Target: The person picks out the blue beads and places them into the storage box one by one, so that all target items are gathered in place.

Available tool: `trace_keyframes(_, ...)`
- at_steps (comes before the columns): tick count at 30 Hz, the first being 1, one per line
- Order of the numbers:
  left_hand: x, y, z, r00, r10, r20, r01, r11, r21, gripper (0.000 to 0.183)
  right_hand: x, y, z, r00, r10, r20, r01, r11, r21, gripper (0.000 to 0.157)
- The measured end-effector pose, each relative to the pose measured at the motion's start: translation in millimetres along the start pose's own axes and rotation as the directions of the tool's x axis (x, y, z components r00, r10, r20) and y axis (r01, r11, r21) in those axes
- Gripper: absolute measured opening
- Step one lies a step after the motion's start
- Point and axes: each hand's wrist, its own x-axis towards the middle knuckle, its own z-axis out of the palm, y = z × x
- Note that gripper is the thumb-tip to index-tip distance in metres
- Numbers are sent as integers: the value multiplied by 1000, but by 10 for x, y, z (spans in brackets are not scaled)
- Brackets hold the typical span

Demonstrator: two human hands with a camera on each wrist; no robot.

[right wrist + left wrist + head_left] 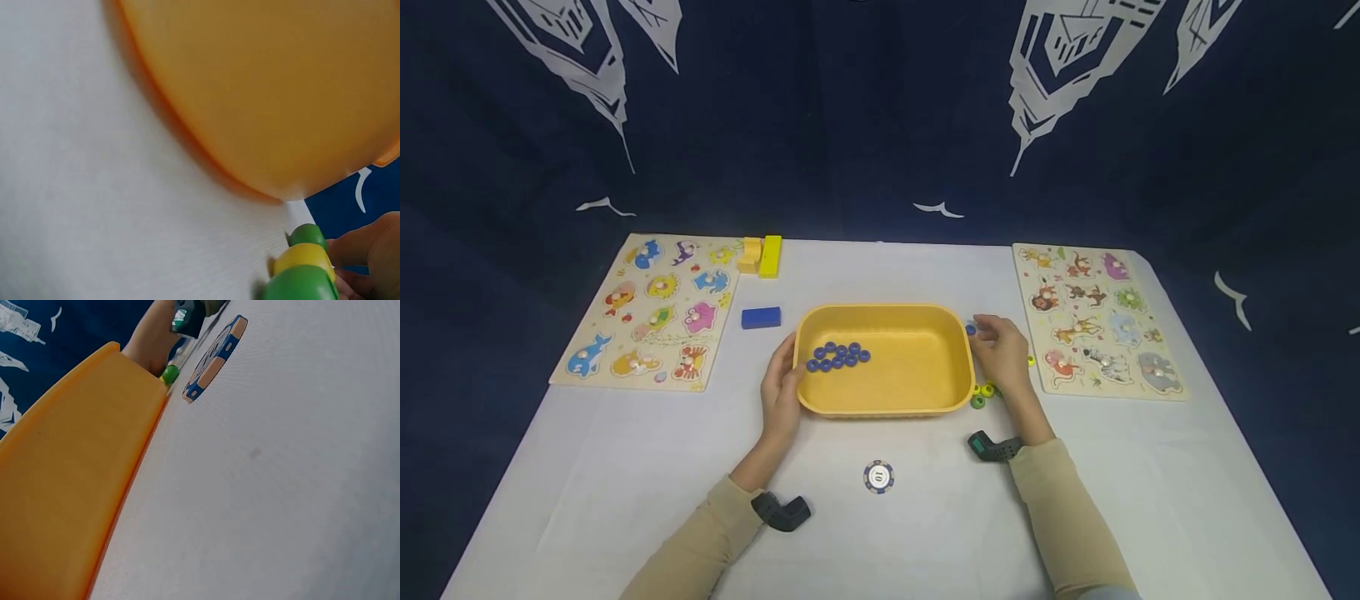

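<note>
A yellow tray [917, 312] stands on the white table, with several blue beads [841, 352] grouped at its left inside. My left hand [780, 396] grips the tray's left end, thumb at the rim and fingers along the outer wall. Just beyond the tray's right end, my right hand [1003, 354] pinches a blue bead [971, 330] between thumb and fingertips. Below that hand, yellow beads [987, 390] and a green bead [977, 402] lie beside the tray's corner. In the right wrist view, a green bead [301, 284] and others partly hide the fingers.
A poker chip [878, 477] lies in front of the tray. Animal puzzle boards stand left [613, 333] and right [1112, 292]. Near the left board are a blue block [761, 317], a yellow block [771, 257] and an orange block [749, 255]. A dark patterned cloth [850, 125] hangs behind.
</note>
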Motion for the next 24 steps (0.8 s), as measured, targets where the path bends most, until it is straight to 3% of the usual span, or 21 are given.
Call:
trace_keyframes(10, 2, -12, 0, 1000, -1, 5, 1, 1000, -16, 47, 38, -12, 26, 998, -55, -17, 53, 994, -98, 28)
trace_keyframes(14, 4, -26, 1, 1000, 3, 6, -3, 1000, -12, 47, 26, -84, -59, 994, -74, -84, 67, 994, -83, 26)
trace_keyframes(19, 16, -32, -11, 1000, 22, 2, -22, 1000, 2, 46, -56, -451, -235, 979, -156, -131, 157, 988, -10, 25)
trace_keyframes(24, 16, -36, -22, 1000, 17, 0, -17, 1000, 0, 46, -105, -876, -191, 949, -314, 8, 314, 949, 8, 20)
